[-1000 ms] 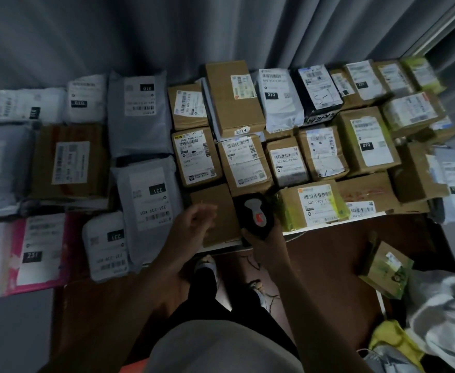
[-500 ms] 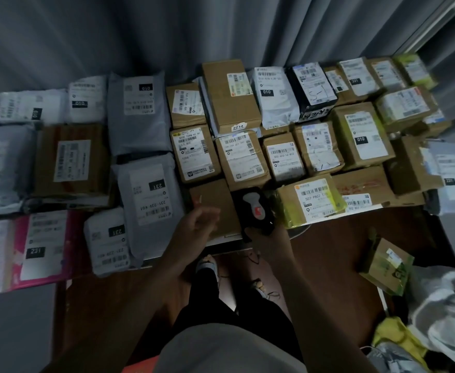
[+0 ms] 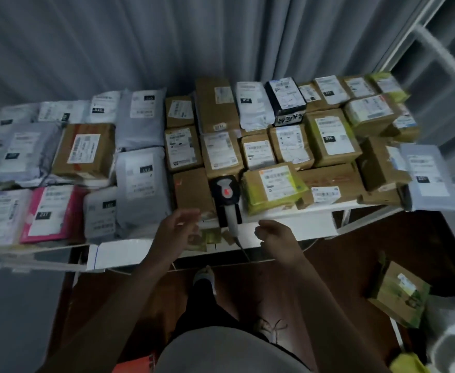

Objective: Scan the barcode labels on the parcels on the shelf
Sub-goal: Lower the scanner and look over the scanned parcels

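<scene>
fingers of both the left hand (image 3: pixel 176 230) and right hand (image 3: pixel 276 238) hang loosely curled, empty, flanking the scanner (image 3: pixel 226 196).

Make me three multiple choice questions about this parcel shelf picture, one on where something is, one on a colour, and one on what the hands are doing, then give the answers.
1. Where does the barcode scanner lie?
A. on the floor
B. at the front edge of the shelf, between the two hands
C. on the back row of parcels

2. What colour is the mailer at the front left?
A. pink
B. blue
C. black

3. What does the right hand hold?
A. the scanner
B. a parcel
C. nothing

Answers:
1 B, the scanner rests among the front parcels, its handle pointing toward the person.
2 A, a pink bag shows around its white label.
3 C, the right hand is beside the handle, fingers loosely curled, apart from it; the left hand is free too.
</scene>
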